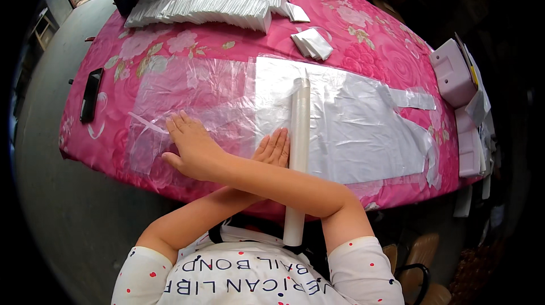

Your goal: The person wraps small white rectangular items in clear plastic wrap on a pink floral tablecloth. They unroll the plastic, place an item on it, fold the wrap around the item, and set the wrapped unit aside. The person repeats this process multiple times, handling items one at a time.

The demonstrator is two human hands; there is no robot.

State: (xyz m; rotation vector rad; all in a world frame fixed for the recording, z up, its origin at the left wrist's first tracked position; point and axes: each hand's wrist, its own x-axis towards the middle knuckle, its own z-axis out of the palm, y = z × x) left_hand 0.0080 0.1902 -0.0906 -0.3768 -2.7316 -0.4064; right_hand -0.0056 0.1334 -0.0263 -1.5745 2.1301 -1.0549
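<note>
White spotted shirt [250, 274] comes closest, below the near edge of the tabletop [374, 49]. Right hand [196, 145] lies spread on clear film [198, 83] — perhaps keeping it flat. Left hand [275, 149], fingers together, lies beside a pale tube [300, 126] overhanging that edge, probably weighting the silvery bag [363, 129]. Right forearm [278, 181] hides the left wrist — tube contact unclear.

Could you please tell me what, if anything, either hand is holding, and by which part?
Nothing appears gripped: the right hand is open over the clear plastic sheet, and the left hand lies flat beside the pale roll.
</note>
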